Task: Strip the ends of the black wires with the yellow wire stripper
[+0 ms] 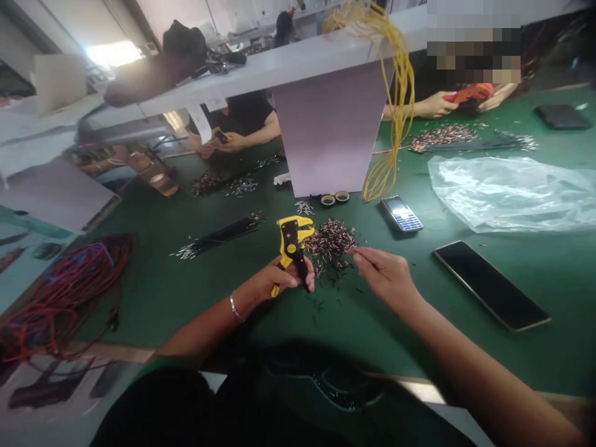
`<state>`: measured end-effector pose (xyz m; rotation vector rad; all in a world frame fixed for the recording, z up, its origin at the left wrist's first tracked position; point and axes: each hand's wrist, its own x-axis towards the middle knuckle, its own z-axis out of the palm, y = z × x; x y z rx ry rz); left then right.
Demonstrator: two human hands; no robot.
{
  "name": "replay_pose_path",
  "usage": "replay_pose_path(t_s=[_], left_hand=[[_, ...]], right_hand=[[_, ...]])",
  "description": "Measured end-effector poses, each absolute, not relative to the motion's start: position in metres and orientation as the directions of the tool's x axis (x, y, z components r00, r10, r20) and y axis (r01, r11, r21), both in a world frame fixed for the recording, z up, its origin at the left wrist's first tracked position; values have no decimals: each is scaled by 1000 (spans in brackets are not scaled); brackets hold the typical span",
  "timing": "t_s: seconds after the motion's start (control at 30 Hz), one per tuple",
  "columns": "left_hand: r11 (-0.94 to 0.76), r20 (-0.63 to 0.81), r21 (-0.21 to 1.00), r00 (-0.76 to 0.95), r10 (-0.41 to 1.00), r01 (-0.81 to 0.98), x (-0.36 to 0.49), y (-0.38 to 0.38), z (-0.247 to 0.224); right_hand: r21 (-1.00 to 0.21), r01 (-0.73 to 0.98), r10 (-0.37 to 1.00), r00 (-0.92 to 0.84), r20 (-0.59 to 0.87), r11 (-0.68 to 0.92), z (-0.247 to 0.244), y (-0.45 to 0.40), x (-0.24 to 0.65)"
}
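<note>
Left grip (284, 279): closed round yellow wire stripper (291, 245). Right grip (384, 276): fingers pinched, any hold too small to tell. Loose wire pile (329, 245) between grips: a careless knock could scatter it.

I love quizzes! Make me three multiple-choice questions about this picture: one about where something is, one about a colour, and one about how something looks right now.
1. Where is the yellow wire stripper?
A. In the right hand
B. In the left hand
C. Lying alone on the mat

2. What colour is the long hanging bundle of wires?
A. Red
B. Blue
C. Yellow

3. How does the screen of the big smartphone look?
A. Dark
B. Glowing blue
C. Covered by a plastic bag

Answers:
1. B, because the left hand grips the stripper's handles, while the right hand is by the pile of wire bits.
2. C, because its strands are plainly yellow.
3. A, because the screen shows black and nothing covers it.
</note>
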<state>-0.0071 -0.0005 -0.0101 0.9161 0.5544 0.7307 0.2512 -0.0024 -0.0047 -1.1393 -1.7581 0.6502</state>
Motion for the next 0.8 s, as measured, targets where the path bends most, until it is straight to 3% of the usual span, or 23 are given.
replay_pose_path(t_s=[0.2, 0.8], left_hand=[[336, -99, 891, 591, 801, -306, -5, -2, -13], [368, -163, 890, 565, 809, -270, -2, -5, -14]], right_hand=[[-622, 535, 808, -235, 541, 572, -8, -15, 247], [-488, 566, 733, -369, 571, 665, -9, -27, 236]])
